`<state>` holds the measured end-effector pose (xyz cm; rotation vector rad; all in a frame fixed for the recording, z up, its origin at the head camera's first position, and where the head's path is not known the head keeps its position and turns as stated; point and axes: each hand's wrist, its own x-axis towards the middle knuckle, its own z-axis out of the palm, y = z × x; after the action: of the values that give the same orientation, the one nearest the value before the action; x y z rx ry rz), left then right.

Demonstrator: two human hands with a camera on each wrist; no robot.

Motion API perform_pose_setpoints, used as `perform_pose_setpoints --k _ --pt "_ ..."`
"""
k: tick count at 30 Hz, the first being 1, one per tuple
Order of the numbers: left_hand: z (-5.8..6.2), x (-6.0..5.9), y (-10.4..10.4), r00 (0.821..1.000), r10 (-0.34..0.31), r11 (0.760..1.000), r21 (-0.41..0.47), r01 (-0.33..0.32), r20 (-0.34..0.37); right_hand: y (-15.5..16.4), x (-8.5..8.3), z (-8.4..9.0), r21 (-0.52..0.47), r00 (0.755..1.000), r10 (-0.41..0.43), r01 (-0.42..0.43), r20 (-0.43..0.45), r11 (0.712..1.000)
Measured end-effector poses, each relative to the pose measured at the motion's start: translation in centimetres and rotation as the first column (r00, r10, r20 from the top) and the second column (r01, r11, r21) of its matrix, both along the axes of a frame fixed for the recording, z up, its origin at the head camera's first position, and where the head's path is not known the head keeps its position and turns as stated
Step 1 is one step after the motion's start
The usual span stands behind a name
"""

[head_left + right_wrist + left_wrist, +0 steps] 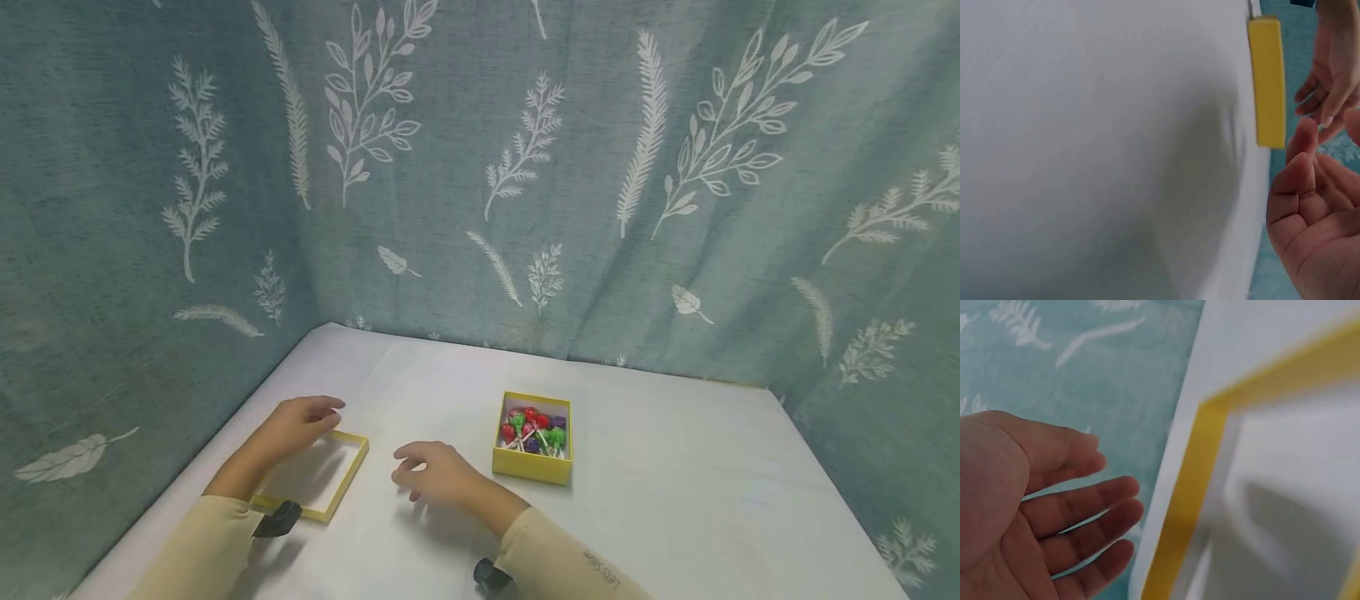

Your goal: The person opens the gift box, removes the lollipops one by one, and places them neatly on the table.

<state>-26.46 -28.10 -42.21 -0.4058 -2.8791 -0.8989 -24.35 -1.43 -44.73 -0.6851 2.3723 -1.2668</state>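
A shallow yellow box lid (347,479) with a white inside lies on the left of the table, its hollow side up. Over its far left part hovers my left hand (296,427), fingers loosely bent and holding nothing; in the left wrist view the lid's yellow wall (1188,506) is apart from the fingertips (1124,485). My right hand (438,473) hangs above the table between the lid and a yellow box (532,465), its fingers relaxed with nothing in them. Inside the box lie several lollipops (534,429) in red, green and purple wrappers with white sticks.
A white cloth or sheet covers the table (675,500). Behind it and along both sides hangs a blue-green curtain (465,167) with white leaf prints. Dark straps (279,518) circle the wrists over beige sleeves (202,550).
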Motion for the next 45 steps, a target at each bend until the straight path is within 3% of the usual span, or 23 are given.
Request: perform_pose_setpoints --k 6,14,21,26,36,45 --pt "0.0 -1.6 3.9 0.995 -0.079 0.995 0.061 0.075 0.057 3.6 -0.7 0.7 -0.044 0.998 0.046 -0.048 -0.048 0.998" --pt "0.3 -2.3 9.2 0.983 -0.150 0.985 0.103 0.139 0.103 8.5 -1.1 2.1 -0.104 0.996 0.003 -0.012 -0.084 0.995" --pt "-1.1 -2.4 13.0 0.958 -0.275 0.954 0.147 0.262 0.079 11.2 -1.3 3.6 -0.061 0.992 -0.021 0.013 -0.124 0.998" --pt "-2.1 -2.3 15.8 0.940 -0.335 0.928 0.194 0.319 0.056 13.1 -1.9 4.3 -0.092 0.989 -0.054 0.042 -0.137 0.995" --pt "-4.7 -2.4 20.0 0.945 -0.308 0.903 0.346 0.253 0.112 15.4 -3.6 4.2 -0.002 0.955 -0.137 0.141 -0.264 0.990" --pt "-5.2 -1.9 21.3 0.959 -0.270 0.931 0.278 0.237 0.086 16.0 -4.7 3.7 -0.003 0.943 -0.181 0.188 -0.280 0.982"
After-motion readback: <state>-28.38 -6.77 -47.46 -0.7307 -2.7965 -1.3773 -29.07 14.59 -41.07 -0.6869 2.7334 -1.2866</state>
